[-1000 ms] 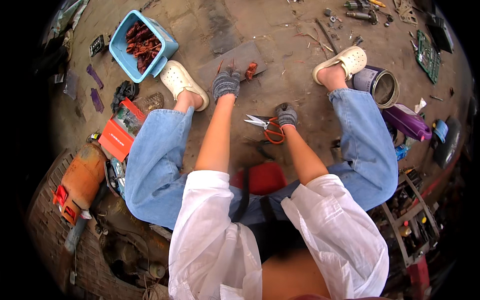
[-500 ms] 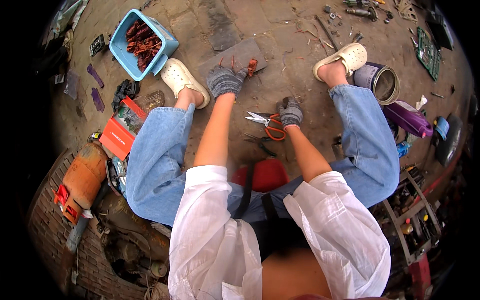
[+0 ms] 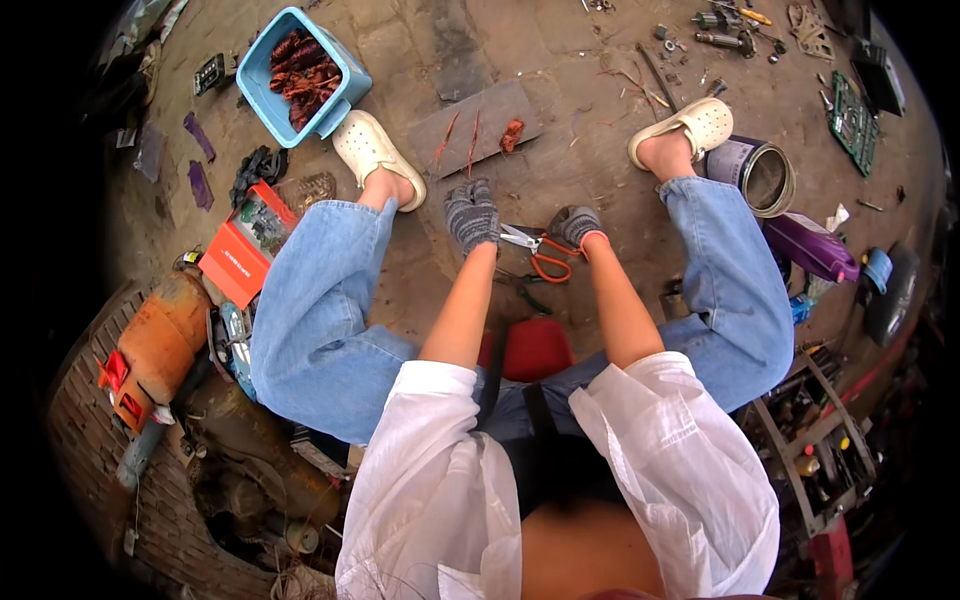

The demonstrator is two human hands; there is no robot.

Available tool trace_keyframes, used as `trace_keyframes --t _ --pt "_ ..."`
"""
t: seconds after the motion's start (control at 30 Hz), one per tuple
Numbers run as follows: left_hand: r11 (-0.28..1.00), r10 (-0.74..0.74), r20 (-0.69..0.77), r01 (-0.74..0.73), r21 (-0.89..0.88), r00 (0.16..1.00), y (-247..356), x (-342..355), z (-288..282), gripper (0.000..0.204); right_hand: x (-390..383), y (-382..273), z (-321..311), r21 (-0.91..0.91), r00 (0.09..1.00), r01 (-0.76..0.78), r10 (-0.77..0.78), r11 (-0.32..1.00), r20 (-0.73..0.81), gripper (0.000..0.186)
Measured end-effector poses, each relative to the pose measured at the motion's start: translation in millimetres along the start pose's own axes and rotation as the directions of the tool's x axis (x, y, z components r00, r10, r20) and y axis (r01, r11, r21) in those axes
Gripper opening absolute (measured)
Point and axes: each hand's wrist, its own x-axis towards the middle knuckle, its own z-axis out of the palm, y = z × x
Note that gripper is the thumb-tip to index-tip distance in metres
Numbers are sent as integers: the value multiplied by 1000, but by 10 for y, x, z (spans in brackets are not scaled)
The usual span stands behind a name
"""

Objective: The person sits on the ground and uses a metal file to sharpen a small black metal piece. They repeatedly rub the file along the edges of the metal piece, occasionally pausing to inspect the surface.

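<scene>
My left hand [image 3: 472,216], in a grey knit glove, lies just short of a flat slate-coloured board [image 3: 490,105], its fingers stretched forward and nothing visible in them. Two thin reddish strips [image 3: 443,140] and a small copper-coloured bundle [image 3: 512,135] rest on the board. My right hand [image 3: 575,226], gloved alike, is curled beside the upper handle of orange-handled scissors [image 3: 553,267]; what its fingers hold, if anything, is hidden. The scissors lie on the ground between my hands, blades pointing left. Dark-handled pliers [image 3: 527,296] lie nearer me, partly covered.
A light-blue bin [image 3: 345,115] of reddish-brown coils stands at the far left, near my left shoe [image 3: 375,158]. An orange box [image 3: 235,262] sits beside my left leg. Right of my right shoe are an open tin [image 3: 735,160] and a purple bottle [image 3: 812,245]. Small metal parts lie beyond.
My left hand has drawn back from the board toward me and slightly right, uncovering the strips. My right hand has shifted slightly left beside the scissors. The view has shifted a little.
</scene>
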Motion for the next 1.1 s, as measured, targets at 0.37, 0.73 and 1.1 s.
trace_keyframes --t 0.37,0.73,1.1 --pt "625 -197 570 550 -554 798 214 -898 -168 23 -781 -337 -631 450 980 182 -201 874 -7 18" --pt "664 -171 432 428 -614 885 490 -180 -657 17 -275 580 274 453 775 -492 611 743 -161 48" --pt "713 -54 509 390 -582 859 841 -394 -866 18 -418 422 549 273 834 -501 543 821 -101 30"
